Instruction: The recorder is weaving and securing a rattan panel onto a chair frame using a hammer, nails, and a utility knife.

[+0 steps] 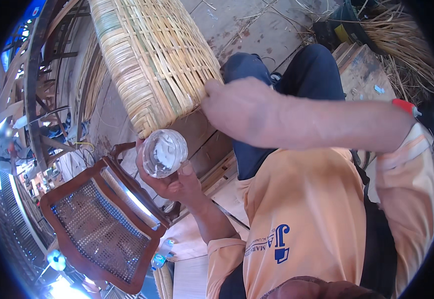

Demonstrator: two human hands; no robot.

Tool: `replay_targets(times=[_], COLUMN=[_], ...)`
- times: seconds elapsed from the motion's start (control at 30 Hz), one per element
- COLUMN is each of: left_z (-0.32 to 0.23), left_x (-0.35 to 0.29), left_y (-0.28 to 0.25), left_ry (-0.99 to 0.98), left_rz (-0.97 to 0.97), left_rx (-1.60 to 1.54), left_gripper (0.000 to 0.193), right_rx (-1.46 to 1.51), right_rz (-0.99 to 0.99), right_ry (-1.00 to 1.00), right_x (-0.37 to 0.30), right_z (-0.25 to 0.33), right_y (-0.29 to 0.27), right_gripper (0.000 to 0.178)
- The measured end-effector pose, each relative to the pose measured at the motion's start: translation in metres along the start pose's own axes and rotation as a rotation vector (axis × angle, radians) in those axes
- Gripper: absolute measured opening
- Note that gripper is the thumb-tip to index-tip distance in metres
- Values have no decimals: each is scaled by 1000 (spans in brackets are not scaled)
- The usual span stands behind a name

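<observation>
A clear round cup (153, 167) of white paste rests in my left hand (174, 187), its fingers wrapped round the side and its mouth facing up. Just beyond it stands a woven piece (152, 55) of pale and greenish split strips, with an open lattice on its face and a tightly wrapped edge at left. At the lower right edge of this weave, my right hand (239, 112) is closed, fingers curled against the strips. The back of that hand hides the fingertips, so what they pinch does not show. My right forearm crosses above my lap.
A brown wooden chair (142, 264) with a cane panel stands at the left. Wooden frames (31, 94) rise behind it. A bundle of loose strips (396, 37) lies at the far right, near a wooden board (364, 74). A plastic bottle (161, 256) is beside the chair.
</observation>
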State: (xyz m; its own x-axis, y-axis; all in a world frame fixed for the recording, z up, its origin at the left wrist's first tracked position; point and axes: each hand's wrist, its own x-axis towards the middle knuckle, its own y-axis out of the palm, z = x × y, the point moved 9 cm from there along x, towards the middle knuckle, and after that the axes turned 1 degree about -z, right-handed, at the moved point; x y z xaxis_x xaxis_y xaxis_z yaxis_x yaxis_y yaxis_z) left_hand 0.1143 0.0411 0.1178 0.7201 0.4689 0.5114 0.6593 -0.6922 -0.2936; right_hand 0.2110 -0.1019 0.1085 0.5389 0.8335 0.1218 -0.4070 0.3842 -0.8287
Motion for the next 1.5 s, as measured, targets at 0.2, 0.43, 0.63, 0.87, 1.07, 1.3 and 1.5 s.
replay_targets(times=[0.2, 0.43, 0.63, 0.87, 1.07, 1.3, 1.5], left_z=[-1, 2, 0, 0, -4, -1, -7], left_x=[1, 1, 2, 3, 5, 5, 5], left_y=[-1, -1, -1, -5, -3, -7, -5], left_ry=[16, -9, -29, -33, -66, -132, -50], left_rz=[9, 21, 21, 43, 32, 20, 48], left_rx=[5, -55, -121, -120, -81, -68, -85], left_gripper=[84, 86, 86, 81, 80, 75, 69], right_rx=[212, 188, 506, 607, 498, 480, 604], right_rz=[-71, -181, -588, -473, -199, -254, -332], right_ry=[383, 349, 344, 145, 211, 144, 188], right_x=[-28, -44, -51, -24, -23, -36, -46], right_z=[-8, -17, -81, -61, -50, -50, -64], right_y=[32, 2, 3, 53, 84, 76, 68], right_gripper=[20, 16, 46, 60, 76, 72, 54])
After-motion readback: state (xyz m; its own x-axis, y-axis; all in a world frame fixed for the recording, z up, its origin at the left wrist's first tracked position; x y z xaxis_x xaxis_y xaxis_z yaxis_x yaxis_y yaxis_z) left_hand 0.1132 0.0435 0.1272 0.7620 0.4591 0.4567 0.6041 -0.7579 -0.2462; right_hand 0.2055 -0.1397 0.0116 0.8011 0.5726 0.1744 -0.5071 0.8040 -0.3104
